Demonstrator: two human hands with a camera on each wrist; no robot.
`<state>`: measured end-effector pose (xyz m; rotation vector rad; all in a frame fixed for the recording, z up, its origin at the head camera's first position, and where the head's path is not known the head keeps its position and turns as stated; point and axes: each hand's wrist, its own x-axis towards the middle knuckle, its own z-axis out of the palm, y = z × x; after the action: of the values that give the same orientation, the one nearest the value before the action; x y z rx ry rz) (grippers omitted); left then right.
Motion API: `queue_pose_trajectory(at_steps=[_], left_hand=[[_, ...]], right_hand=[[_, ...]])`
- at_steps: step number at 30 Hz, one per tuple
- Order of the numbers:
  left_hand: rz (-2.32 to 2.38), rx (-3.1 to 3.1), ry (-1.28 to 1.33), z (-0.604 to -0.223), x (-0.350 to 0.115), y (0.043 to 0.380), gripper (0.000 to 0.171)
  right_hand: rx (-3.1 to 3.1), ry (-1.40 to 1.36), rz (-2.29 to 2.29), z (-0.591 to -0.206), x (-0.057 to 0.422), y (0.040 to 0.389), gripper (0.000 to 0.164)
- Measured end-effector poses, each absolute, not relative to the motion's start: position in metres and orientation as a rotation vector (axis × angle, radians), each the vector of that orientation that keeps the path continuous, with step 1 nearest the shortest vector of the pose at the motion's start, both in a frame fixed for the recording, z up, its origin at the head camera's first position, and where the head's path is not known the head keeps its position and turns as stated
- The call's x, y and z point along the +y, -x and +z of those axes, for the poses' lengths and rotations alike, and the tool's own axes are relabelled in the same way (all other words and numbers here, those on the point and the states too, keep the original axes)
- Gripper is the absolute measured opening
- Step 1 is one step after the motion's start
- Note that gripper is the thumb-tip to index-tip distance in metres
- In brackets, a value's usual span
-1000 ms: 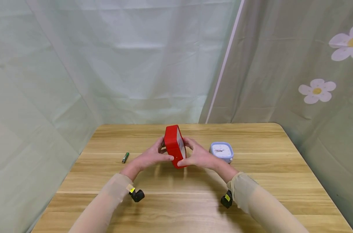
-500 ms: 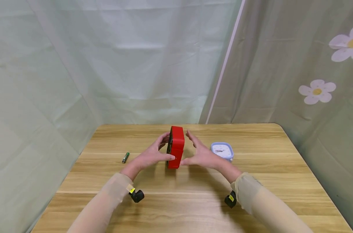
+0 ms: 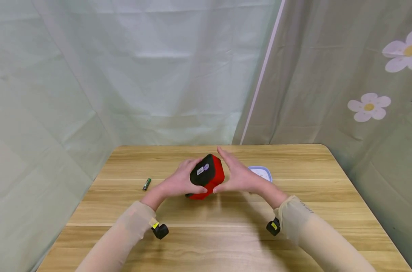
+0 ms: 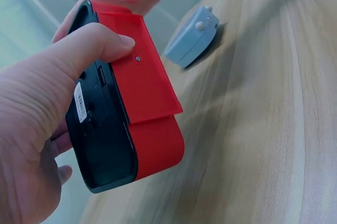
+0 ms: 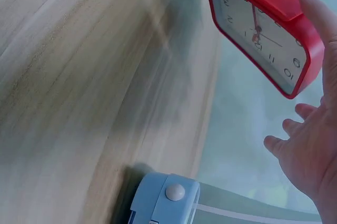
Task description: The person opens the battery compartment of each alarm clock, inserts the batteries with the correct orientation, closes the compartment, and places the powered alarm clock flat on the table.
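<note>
A red alarm clock (image 3: pixel 218 170) with a black back is held tilted above the table by my left hand (image 3: pixel 182 181), thumb on its red side and fingers round the back. Its black back (image 4: pixel 105 139) with a barcode label shows in the left wrist view. The white dial (image 5: pixel 258 31) faces the right wrist camera. Close beside the clock, my right hand (image 3: pixel 239 176) is spread with straight fingers, thumb tip near the red case. Behind that hand a light blue alarm clock (image 3: pixel 264 173) is partly hidden.
A green and black battery (image 3: pixel 146 184) lies on the wooden table (image 3: pixel 206 245), left of my left hand. The light blue clock (image 4: pixel 194 37) stands on the table. A pale curtain (image 3: pixel 178 75) hangs behind the table's far edge.
The red clock has turned in my left hand, from showing its dial edge to showing its black back. My right hand has let go and spread apart, moving slightly right.
</note>
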<state>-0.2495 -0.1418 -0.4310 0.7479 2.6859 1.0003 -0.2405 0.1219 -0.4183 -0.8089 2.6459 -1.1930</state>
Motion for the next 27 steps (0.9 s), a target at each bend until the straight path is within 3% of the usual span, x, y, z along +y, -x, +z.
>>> queue_pose_trajectory(at_steps=[16, 24, 27], left_hand=[[0.809, 2.791, -0.936, -0.43, -0.134, 0.251, 0.102], [0.759, 2.822, -1.007, -0.429, -0.131, 0.249, 0.102], [0.758, 2.796, -1.004, -0.428, -0.133, 0.249, 0.11]], right_hand=[[2.835, 0.902, -0.898, -0.428, 0.113, 0.244, 0.138], [2.894, 0.899, -0.848, -0.435, 0.11, 0.245, 0.118], [2.926, 0.888, -0.884, -0.438, 0.108, 0.245, 0.112]])
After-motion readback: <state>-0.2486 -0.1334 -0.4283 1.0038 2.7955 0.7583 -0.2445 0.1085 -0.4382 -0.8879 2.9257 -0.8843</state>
